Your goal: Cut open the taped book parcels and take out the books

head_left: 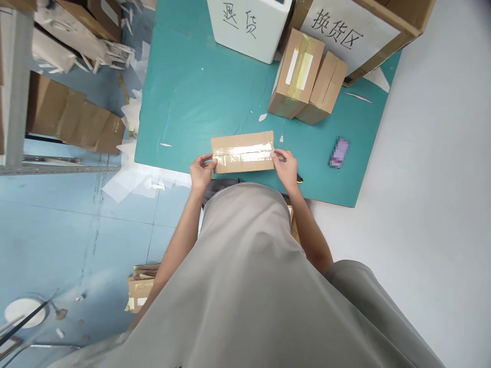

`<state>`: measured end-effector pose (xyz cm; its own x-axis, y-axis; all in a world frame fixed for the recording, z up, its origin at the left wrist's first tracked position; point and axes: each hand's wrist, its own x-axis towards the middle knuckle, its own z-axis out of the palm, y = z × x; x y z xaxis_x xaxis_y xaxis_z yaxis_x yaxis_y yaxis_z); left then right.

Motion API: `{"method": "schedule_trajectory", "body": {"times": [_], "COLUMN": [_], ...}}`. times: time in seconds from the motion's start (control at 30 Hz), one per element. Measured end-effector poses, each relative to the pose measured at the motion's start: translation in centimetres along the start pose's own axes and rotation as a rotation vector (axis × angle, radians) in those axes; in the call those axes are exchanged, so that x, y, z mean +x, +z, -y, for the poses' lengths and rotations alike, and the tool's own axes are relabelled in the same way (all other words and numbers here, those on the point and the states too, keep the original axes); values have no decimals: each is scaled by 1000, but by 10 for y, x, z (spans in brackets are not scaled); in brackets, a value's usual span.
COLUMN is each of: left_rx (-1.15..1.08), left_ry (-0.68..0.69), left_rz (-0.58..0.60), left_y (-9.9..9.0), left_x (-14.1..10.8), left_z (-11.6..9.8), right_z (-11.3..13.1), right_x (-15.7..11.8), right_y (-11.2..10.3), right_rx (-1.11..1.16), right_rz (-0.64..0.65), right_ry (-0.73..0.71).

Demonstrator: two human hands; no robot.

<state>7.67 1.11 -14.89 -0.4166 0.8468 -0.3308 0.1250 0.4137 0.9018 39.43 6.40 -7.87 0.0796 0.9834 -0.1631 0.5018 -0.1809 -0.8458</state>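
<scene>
A small brown cardboard box (pixel 242 162) lies near the front edge of the green table, right before my body. Glossy clear tape (pixel 240 149) runs lengthwise over its middle seam. My left hand (pixel 202 169) grips the left end, thumb on the top face. At the other end my right hand (pixel 284 164) pinches the corner near the end of the tape. The undersides of the fingers are partly hidden. Just beyond my right wrist shows the tip of a black and yellow object (pixel 299 179), mostly covered by the arm.
Two taped cardboard boxes (pixel 297 74) stand at the back of the green table (pixel 184 92). Behind them are a white bin (pixel 249 25) and a large open carton (pixel 368 36), both with handwriting. A blurred purple item (pixel 339 152) lies right. Shelving with cartons (pixel 72 110) stands left.
</scene>
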Motion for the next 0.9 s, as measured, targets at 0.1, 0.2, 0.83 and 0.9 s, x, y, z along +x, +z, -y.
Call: {"method": "schedule_trajectory", "body": {"times": [0.1,0.2,0.83,0.9], "left_rx": [67,114,122,123], "left_ry": [-11,-1,156,185], "left_rz": [12,27,175,246], "left_y": [12,20,29,24], "left_x": [-14,-25,-39,-40], "left_z": [-18,-33,-46,-42], "right_z": [-6,-15,-28,-28], "right_x": [-3,-6,-14,-11], "right_y": [1,2,1,-3], "right_rx": [-107,-98,90,86], "right_rz": [-64,-89,56,121], "right_ry": [99,175,60,50]}}
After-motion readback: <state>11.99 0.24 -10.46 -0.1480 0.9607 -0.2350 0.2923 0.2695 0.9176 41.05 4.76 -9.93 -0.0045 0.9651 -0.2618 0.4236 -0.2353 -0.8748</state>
